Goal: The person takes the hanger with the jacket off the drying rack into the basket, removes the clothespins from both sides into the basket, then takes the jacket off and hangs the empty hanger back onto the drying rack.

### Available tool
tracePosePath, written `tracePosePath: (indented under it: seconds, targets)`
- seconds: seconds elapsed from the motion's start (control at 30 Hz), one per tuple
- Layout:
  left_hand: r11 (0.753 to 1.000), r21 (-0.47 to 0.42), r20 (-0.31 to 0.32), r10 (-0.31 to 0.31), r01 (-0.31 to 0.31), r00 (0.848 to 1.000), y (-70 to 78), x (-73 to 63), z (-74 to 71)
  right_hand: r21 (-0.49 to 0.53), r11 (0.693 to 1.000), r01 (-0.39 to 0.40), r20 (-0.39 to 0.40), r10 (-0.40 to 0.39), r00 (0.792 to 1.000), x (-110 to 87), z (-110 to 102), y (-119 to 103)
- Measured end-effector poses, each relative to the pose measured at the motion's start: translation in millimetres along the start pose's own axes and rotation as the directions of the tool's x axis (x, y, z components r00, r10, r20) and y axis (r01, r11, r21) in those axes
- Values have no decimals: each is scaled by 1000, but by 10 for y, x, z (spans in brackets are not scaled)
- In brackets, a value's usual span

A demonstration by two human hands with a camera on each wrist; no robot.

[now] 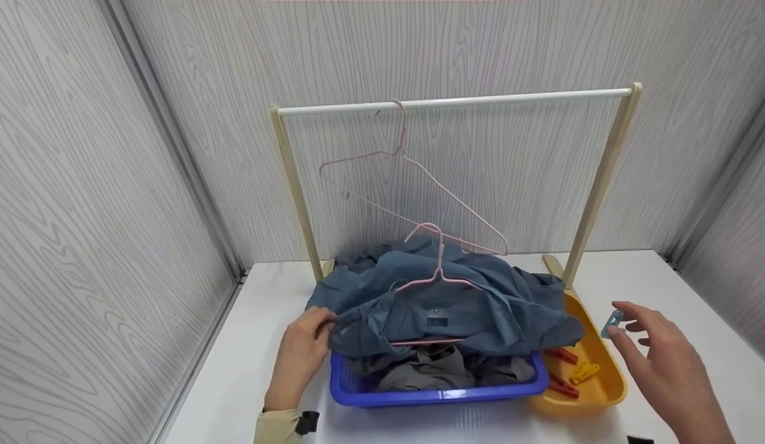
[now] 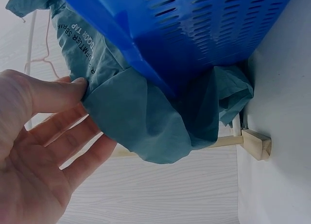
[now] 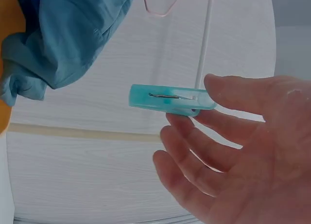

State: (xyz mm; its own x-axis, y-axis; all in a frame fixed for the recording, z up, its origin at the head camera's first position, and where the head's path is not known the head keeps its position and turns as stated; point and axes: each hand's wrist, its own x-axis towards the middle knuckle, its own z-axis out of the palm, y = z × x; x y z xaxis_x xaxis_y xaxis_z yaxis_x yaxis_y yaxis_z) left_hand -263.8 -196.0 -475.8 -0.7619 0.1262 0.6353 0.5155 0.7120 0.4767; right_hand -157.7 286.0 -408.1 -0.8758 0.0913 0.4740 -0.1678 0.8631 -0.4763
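"Blue garment [image 1: 441,308], just one: where, in the head view?"
"Draped over one blue basket [image 1: 444,396], one pink hanger [image 1: 440,270] inside; a second hanger [image 1: 403,148] hangs on the rail [image 1: 500,99]. Three pegs [image 1: 584,372] show in one yellow tray [image 1: 574,406]."
"Left wrist?"
"The left hand [image 2: 41,146] pinches the garment's edge, thumb against fingers."
"Right wrist?"
"The right hand [image 3: 257,153] holds one turquoise peg [image 3: 167,101] by its end, apart from the garment."

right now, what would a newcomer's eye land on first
The crumpled blue cloth garment with a pink wire hanger in it lies over the blue plastic basket at centre. At right, the right hand pinches a teal plastic clothespin. Above, another pink wire hanger hangs from a white rail.
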Motion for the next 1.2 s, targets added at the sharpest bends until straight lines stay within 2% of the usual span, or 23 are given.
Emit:
tracePosePath:
  seconds: [0.43, 0.7, 0.83, 0.97, 1.1, 1.2]
  targets:
    - [999, -37, 20, -23, 23, 1000, -13, 3, -12, -13, 1000, -19, 135, 21, 991, 7, 48, 82]
    - [999, -30, 24, -38, 39, 999, -3, -21, 22, 54, 998, 18, 126, -25, 992, 12, 160, -111]
    - [994, -73, 47, -83, 86, 995, -8, -27, 37, 120, 990, 67, 115, -81, 990, 59, 368, -288]
    - [980, -163, 91, -97, 111, 991, -5, -23, 96, 190, 972, 136, 36, -145, 989, 197, 702, -419]
    - [958, -263, 124, -88, 118, 988, 19, -18, 137, 182, 972, 148, 4, -151, 989, 341, 1009, -458]
    - [947, -297, 128, -84, 119, 988, 28, -3, 123, 159, 977, 141, -15, -141, 990, 393, 1116, -440]
